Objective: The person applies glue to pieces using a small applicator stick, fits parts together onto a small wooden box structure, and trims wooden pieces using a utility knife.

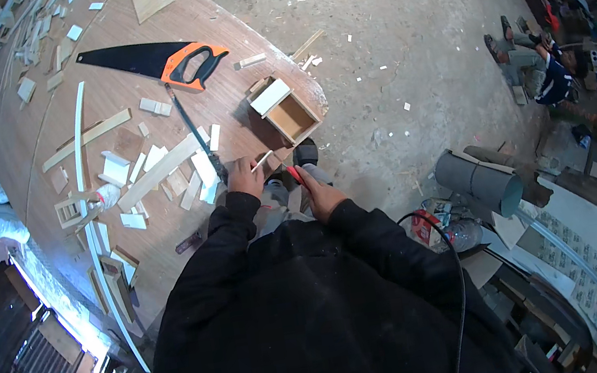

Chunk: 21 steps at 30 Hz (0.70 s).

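My left hand is closed on a small thin pale wood strip, held near the table's front edge. In my right hand is a slim red-handled tool; its tip points toward the strip, and its exact kind is too small to tell. Just beyond both hands, at the table's corner, stands a small open wooden box with a white piece across part of its top. A narrow dark saw-like tool lies beside my left hand, its near end partly hidden among wood offcuts.
An orange-and-black handsaw lies farther back on the brown table. Offcuts and a long white curved strip cover the left. On the floor at right are a dark roll, plastic bottles and panels; another person is beyond.
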Tool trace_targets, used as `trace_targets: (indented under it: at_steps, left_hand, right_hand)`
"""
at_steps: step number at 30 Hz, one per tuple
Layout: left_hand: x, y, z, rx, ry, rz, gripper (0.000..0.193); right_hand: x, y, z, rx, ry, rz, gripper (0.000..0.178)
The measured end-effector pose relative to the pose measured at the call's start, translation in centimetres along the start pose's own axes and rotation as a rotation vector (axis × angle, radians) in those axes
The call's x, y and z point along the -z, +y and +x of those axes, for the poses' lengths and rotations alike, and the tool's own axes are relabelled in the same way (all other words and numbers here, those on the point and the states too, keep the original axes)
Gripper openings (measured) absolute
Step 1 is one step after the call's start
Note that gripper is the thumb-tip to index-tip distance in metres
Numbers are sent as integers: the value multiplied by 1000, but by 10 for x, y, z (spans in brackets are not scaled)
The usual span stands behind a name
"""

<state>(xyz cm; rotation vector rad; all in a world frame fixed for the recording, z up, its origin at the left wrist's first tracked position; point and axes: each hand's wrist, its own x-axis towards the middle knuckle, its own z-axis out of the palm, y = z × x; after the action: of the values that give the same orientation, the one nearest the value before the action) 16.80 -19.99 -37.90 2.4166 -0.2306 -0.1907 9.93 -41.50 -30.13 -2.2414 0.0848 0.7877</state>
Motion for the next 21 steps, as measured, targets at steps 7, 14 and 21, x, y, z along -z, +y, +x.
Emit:
trace_targets:
  at_steps: [7,14,21]
  left_hand:
    - [76,24,-31,411,148,-388,25]
    - [174,117,-46,348,231,-634,28]
    - [236,137,-63,126,395,-247,24]
  right_hand:
    - [-15,-8,39,135,-65,-105,74]
    - [-27,-44,86,148,-34,-353,79]
    - [-28,-93,99,134,-35,-524,78]
